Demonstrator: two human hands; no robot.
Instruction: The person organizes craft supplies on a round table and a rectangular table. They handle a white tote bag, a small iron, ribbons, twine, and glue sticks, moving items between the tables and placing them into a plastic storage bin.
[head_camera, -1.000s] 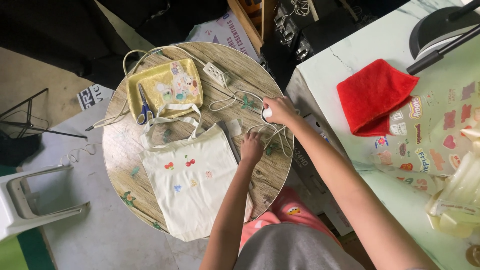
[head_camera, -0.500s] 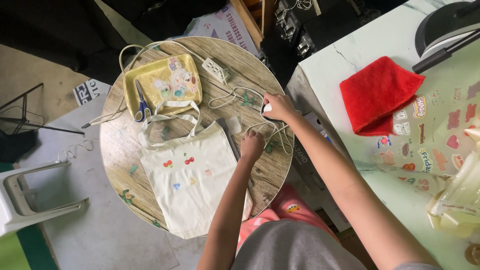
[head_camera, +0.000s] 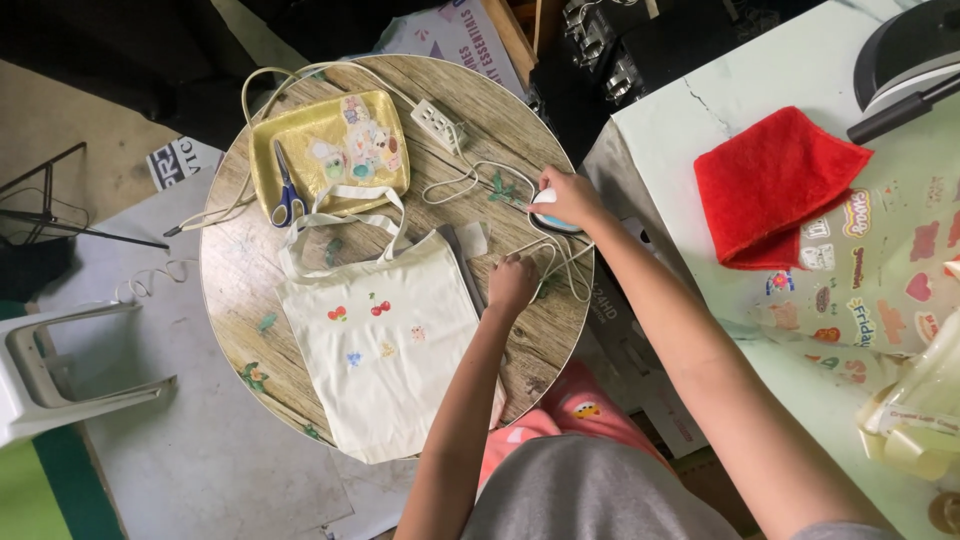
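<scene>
On the round wooden table (head_camera: 250, 300), the right hand (head_camera: 567, 197) cups a small white-and-blue device (head_camera: 548, 212); the left hand (head_camera: 513, 283), loosely curled, pinches white cable (head_camera: 560, 265) beside a cream cloth tote bag (head_camera: 385, 345).

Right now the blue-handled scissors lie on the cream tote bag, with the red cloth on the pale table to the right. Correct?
Not quite. The head view shows the blue-handled scissors lying on the yellow tray, above the cream tote bag. The red cloth is on the pale table.
</scene>
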